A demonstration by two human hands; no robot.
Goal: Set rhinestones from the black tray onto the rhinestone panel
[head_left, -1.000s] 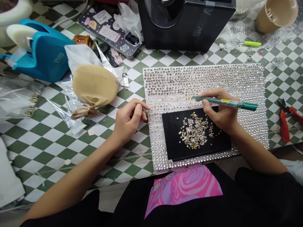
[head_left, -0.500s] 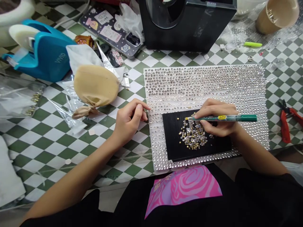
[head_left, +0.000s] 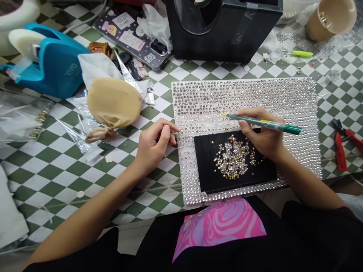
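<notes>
A craft worktable, at home or in a small workshop (unclear which): checkered tablecloth [head_left: 121, 192], blue tape dispenser [head_left: 53, 68], red-handled pliers [head_left: 342, 149], sheet of rhinestones [head_left: 244, 94], loose gems [head_left: 232, 158].

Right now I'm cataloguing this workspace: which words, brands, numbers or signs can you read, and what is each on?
"VIVID", on the blue tape dispenser.
Too small or blurred to read: the print on the stickered phone case, the green pen and the pink shirt panel.
</notes>
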